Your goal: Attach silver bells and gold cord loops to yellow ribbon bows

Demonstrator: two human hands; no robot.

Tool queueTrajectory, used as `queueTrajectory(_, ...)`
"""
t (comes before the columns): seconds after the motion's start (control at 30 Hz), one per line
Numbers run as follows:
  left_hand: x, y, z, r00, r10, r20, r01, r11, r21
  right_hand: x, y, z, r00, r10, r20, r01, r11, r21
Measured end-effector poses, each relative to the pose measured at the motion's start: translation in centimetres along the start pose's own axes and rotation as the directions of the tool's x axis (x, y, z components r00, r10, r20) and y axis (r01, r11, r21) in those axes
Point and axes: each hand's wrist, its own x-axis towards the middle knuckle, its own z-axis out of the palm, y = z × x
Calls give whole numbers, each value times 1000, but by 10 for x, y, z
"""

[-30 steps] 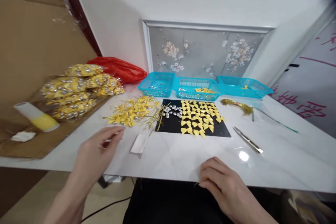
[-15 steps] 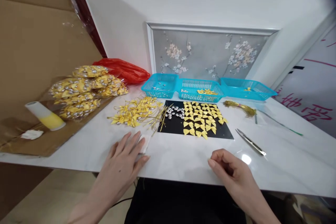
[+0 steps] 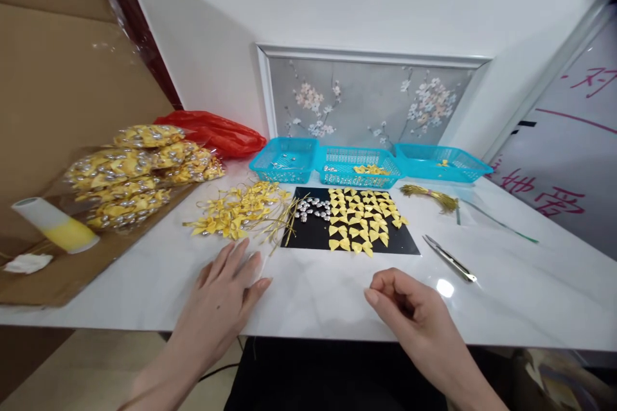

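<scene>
My left hand [image 3: 226, 298] lies flat on the white table [image 3: 313, 295], fingers stretched out, over a small white piece that is almost fully hidden under them. My right hand [image 3: 409, 311] rests near the front edge with its fingers curled in; I cannot see what, if anything, is in them. Beyond both hands lies a black mat [image 3: 311, 239] with rows of small yellow bows [image 3: 359, 218] and a cluster of silver beads [image 3: 313, 207]. A heap of yellow bows on gold wires [image 3: 236, 212] sits just beyond my left hand.
Metal snips [image 3: 448, 258] lie to the right of the mat, a gold wire bundle [image 3: 429, 196] behind them. Three blue baskets [image 3: 357, 173] line the back below a framed picture [image 3: 366, 96]. At the left are bagged bows [image 3: 130, 176], a red bag [image 3: 212, 131] and a roll [image 3: 53, 225] on cardboard [image 3: 58, 270].
My left hand came in from the left and settled flat over the white piece. My right hand lifted from the table's front edge and curled its fingers.
</scene>
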Motion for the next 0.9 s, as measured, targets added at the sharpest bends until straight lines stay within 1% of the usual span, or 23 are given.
queueTrajectory(0.13,1,3,-2,999,-10,49,11,1000,-27,1,-10,0,999,-40,-23,40,999,13)
queueTrajectory(0.3,3,2,-2,999,-18,49,21,999,-50,5,-27,1,986,-160,-43,161,987,17)
queueTrajectory(0.37,3,4,-5,999,-39,-13,38,996,-79,6,-32,1,975,-218,-41,218,976,-19)
queueTrajectory(0.43,2,11,-13,988,-64,-141,35,979,-199,6,-35,1,960,-278,-33,276,959,-63)
queueTrajectory(0.5,-1,25,-25,963,-85,-255,-23,919,-394,5,-37,2,941,-337,-28,331,937,-114)
queueTrajectory(0.53,-3,34,-31,958,-100,-271,-44,876,-480,5,-38,3,931,-365,-25,358,922,-144)
queueTrajectory(0.6,-7,53,-44,952,-53,-302,-145,791,-595,2,-39,6,907,-421,-16,409,890,-203)
queueTrajectory(0.63,-8,62,-50,948,-29,-317,-188,753,-631,1,-40,7,896,-444,-11,430,874,-227)
queueTrajectory(0.7,-9,77,-57,899,-54,-434,-271,710,-650,-1,-40,10,875,-484,4,469,846,-254)
queueTrajectory(0.73,-8,82,-58,884,-71,-461,-286,699,-656,-1,-40,11,868,-497,11,482,837,-258)
queueTrajectory(0.77,-8,85,-59,879,-84,-470,-289,690,-664,-2,-40,11,863,-504,18,491,831,-261)
queueTrajectory(0.8,-7,87,-59,882,-87,-463,-286,682,-673,-2,-40,12,859,-511,23,498,826,-263)
queueTrajectory(0.9,-4,88,-54,908,-52,-415,-282,658,-699,-1,-37,12,851,-525,35,513,813,-275)
